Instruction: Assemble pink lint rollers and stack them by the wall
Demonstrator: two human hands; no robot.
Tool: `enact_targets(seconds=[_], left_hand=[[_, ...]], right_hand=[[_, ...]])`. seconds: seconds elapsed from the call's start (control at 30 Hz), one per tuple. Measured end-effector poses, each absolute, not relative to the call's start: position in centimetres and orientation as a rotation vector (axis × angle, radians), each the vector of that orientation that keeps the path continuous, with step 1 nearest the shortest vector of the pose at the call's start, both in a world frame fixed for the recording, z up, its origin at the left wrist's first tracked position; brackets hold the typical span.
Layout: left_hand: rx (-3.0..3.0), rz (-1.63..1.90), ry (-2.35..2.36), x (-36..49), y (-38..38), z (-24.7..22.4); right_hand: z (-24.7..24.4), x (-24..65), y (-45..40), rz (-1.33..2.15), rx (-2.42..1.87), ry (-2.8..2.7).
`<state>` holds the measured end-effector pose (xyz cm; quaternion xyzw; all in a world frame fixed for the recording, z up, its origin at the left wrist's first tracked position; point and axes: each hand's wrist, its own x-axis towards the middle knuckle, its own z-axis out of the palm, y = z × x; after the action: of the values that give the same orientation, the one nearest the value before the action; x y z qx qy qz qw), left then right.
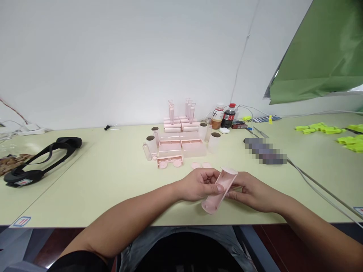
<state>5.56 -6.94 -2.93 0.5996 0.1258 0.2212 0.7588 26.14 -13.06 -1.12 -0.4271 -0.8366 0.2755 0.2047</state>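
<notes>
Near the table's front edge, my left hand [200,185] grips a pink half-round trough [219,190] with round end plates, its thumb inside the hollow. The trough is tilted, its upper end leaning right. My right hand [249,190] holds the same trough from the right side, with its fingers partly hidden behind it. Just beyond the hands lie pink discs [195,165]. Farther back left is a similar pink trough [170,162] with two discs at its front. Open pink boxes [193,147] stand behind.
White cylinders [214,143], clear tubes [147,152] and capped pink tubes [192,113] surround the boxes. Bottles [228,116] stand back right, near a blurred dark object [265,152] and cables. A black headset [42,166] lies left; yellow-green bundles [320,128] lie far right.
</notes>
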Motion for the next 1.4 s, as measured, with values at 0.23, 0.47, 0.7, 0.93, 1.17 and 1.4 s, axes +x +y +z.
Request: enact_targets(seconds=[0.23, 0.47, 0.7, 0.93, 1.17, 1.4], left_hand=[[1.392, 0.789, 0.264, 4.5, -6.9, -1.5], [2.035, 0.871, 0.803, 1.9, -1.9, 4.3], [3.020, 0.299, 0.976, 6.2, 1.5, 3.8], [3.221, -0.040, 0.839, 7.5, 2.8, 1.7], [3.267, -0.120, 0.759, 7.7, 2.8, -0.1], [3.218, -0.105, 0.782, 7.5, 2.6, -0.3]], right_hand=[[-1.0, 27.1, -12.3, 0.716, -1.431, -2.313], [-1.7, 23.8, -12.2, 0.269, -1.327, -2.551], [-3.3, 19.8, -10.1, 0.161, -1.371, -2.636], [-3.7, 19.5, -9.7, 0.154, -1.415, -2.681], [-3.2, 19.0, -10.3, 0.202, -1.459, -2.735], [-3.1, 18.9, -10.2, 0.235, -1.480, -2.701]])
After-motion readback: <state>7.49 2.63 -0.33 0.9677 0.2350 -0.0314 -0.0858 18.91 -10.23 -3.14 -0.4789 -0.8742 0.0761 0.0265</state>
